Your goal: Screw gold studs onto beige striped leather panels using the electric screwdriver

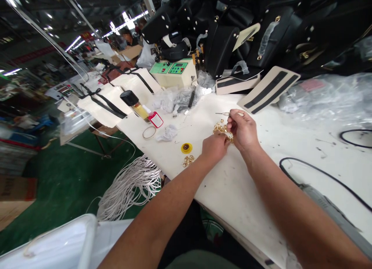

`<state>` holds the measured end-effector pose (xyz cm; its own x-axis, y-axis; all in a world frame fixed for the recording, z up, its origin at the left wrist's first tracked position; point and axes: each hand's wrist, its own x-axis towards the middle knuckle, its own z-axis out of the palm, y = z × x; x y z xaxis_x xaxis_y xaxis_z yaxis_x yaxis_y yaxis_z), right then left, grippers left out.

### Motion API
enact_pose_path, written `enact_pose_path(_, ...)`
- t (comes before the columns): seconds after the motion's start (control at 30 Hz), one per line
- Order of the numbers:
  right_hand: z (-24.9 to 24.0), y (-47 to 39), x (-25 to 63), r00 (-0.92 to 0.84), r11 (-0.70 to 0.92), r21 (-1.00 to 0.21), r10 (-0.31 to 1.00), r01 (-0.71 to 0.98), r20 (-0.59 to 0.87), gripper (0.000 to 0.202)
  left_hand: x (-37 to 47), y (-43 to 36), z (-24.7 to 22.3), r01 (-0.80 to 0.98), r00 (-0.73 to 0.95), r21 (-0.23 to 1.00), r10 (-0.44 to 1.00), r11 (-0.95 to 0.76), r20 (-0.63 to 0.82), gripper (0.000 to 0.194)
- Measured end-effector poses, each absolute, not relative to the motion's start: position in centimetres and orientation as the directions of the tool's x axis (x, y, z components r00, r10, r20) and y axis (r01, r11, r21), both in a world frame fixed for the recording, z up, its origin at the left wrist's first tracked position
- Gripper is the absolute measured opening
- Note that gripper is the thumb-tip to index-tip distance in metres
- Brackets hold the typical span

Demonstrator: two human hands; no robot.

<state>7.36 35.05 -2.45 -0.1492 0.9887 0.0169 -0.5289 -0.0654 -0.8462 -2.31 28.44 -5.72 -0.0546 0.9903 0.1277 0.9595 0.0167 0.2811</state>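
Observation:
My right hand point(245, 131) is closed around a thin pointed tool with a pale handle point(226, 113), its fine tip pointing left. Just below and to the left, my left hand point(214, 148) reaches into a pile of small gold metal fittings point(219, 126). Its fingers are bent together, and whatever they pinch is hidden. Left of that hand sit a small yellow dish point(186, 148) with something brown in it and a smaller group of gold fittings point(188, 160). Both hands are low over the white table point(232, 199).
A dark-capped bottle point(136, 105), a red-and-white container point(156, 119) and a ring point(149, 132) stand or lie left. Behind are a green-panelled control box point(177, 73), beige panels with black strips point(270, 89) and black bags point(222, 48). A black cable point(325, 174) crosses the right side.

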Motion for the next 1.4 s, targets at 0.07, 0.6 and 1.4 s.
enact_pose_path(0.07,-2.5,35.0,7.3,-0.156,-0.066,-0.847,0.988,-0.527,0.02,0.026,-2.6,28.3,-5.7,0.96,-0.065,0.279,0.991,0.029,0.119,0.02)
enact_pose_path(0.6,-5.1,28.1,2.5,-0.5,-0.291,-0.885,0.862,-0.363,-0.078,0.026,-13.0,16.7,-3.9,0.455,-0.561,0.882,0.809,0.122,0.178,0.022)
enact_pose_path(1.4,-6.6,26.5,1.6,-0.59,-0.205,-0.973,0.801,-0.108,-0.103,0.026,-14.3,15.2,-7.5,0.22,-0.607,0.966,0.794,0.135,0.027,0.052)
